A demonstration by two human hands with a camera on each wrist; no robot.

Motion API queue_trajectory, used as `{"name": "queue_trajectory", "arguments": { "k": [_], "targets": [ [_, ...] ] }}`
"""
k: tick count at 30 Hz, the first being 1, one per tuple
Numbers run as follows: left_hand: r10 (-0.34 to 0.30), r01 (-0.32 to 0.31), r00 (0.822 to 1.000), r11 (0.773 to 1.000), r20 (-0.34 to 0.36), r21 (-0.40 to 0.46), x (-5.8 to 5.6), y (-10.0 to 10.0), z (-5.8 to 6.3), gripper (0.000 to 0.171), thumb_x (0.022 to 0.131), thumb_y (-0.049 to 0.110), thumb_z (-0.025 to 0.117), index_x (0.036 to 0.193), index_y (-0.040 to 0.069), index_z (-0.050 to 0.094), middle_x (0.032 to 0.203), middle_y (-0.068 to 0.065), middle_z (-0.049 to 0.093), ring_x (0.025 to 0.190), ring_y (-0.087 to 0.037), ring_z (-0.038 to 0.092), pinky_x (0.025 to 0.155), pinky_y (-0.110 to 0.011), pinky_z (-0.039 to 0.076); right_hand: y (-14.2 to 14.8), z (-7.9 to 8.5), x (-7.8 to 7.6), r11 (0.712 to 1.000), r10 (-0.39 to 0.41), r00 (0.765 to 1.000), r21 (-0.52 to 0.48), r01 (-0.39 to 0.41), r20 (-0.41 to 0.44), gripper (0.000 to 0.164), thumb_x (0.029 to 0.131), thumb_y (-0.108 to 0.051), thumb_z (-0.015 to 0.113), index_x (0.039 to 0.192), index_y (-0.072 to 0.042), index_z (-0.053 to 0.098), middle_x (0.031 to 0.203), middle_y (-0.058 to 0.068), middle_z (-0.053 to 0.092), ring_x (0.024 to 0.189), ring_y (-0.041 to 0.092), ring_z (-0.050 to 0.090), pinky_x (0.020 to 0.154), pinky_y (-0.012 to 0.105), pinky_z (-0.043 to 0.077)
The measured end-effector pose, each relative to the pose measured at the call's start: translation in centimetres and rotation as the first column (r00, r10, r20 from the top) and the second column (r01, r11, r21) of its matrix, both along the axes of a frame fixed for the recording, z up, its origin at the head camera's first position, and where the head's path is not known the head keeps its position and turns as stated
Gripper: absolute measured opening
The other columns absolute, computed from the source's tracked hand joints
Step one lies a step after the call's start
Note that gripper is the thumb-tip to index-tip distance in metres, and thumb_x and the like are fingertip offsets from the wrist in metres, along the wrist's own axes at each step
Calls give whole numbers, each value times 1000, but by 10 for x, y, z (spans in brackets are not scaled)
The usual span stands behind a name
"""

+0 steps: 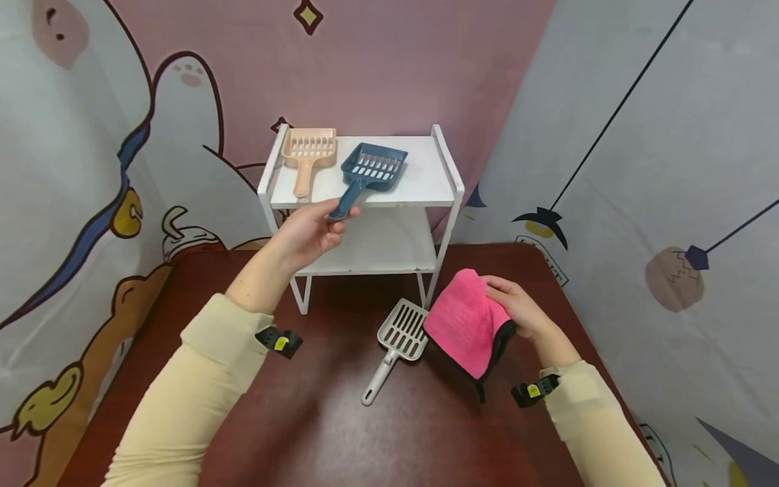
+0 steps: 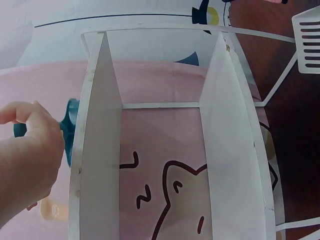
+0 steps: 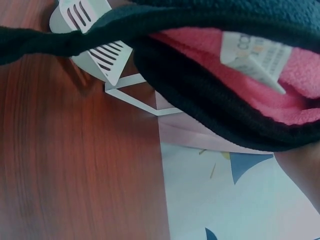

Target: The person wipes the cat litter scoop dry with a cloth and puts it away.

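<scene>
My left hand point(image 1: 310, 235) grips the handle of a dark blue slotted litter scoop point(image 1: 372, 167), whose head is at the top shelf of a small white rack point(image 1: 420, 193). Left of it on that shelf lies a peach litter scoop point(image 1: 309, 150), handle toward me. In my right hand point(image 1: 517, 308) is a pink cloth point(image 1: 465, 318) with dark edging, hanging above the table; a white tag point(image 3: 255, 57) shows in the right wrist view. A light grey litter scoop point(image 1: 403, 331) lies on the table beside the cloth, its slotted head partly behind it.
The two-tier white rack stands at the back of the reddish-brown table point(image 1: 274, 419). Behind and at both sides hang printed cartoon curtains point(image 1: 389, 67). The rack's lower shelf point(image 1: 389, 247) sits below my left hand.
</scene>
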State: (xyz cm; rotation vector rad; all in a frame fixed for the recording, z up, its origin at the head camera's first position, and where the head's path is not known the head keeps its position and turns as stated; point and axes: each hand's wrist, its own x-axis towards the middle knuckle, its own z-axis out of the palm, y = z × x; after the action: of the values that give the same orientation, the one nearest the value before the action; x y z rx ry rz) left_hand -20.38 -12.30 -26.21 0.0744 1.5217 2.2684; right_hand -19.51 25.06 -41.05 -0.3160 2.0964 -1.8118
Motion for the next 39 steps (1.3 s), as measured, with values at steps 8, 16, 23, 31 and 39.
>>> {"name": "queue_trajectory", "arguments": {
  "k": [8,16,23,31,39],
  "targets": [
    [37,-37,999,998,-11,-47,-6,7,-1,46,104,22,26,143,-2,26,82,6,61,57,-2,42,52,-12,35,1,-3,0,1000,15,1000,-9,-15,-18,22,100,-24,43,106,-31,63,97,-12,62,76,3,57,65,20,51],
    [-22,22,1000,999,-8,50,0,2,-5,37,103,30,23,123,5,42,82,3,64,59,-5,46,54,-16,36,1,-2,-1,1000,-1,1000,26,1,-6,20,100,-27,44,106,-31,62,96,-11,61,75,5,57,64,21,52],
    [-51,54,998,983,-21,178,-1,4,-10,31,104,21,22,123,5,41,83,1,64,63,-7,41,54,-15,35,3,-2,-1,1000,4,1000,18,-4,1,21,100,-26,43,106,-31,62,98,-10,61,76,5,57,65,21,52],
    [-5,6,1000,985,-7,171,-8,14,-13,22,103,19,28,108,8,47,81,2,67,60,-5,44,52,-14,35,3,-5,1,1000,-1,1000,11,1,-5,21,100,-25,43,105,-31,63,97,-10,61,76,4,57,64,20,51],
    [51,-51,998,999,-23,1,-13,20,-12,22,103,24,32,107,9,47,81,7,66,57,-2,43,50,-12,35,4,-7,0,1000,3,1000,7,-3,5,21,100,-25,43,105,-30,63,97,-10,61,76,4,57,64,20,52]
  ]
}}
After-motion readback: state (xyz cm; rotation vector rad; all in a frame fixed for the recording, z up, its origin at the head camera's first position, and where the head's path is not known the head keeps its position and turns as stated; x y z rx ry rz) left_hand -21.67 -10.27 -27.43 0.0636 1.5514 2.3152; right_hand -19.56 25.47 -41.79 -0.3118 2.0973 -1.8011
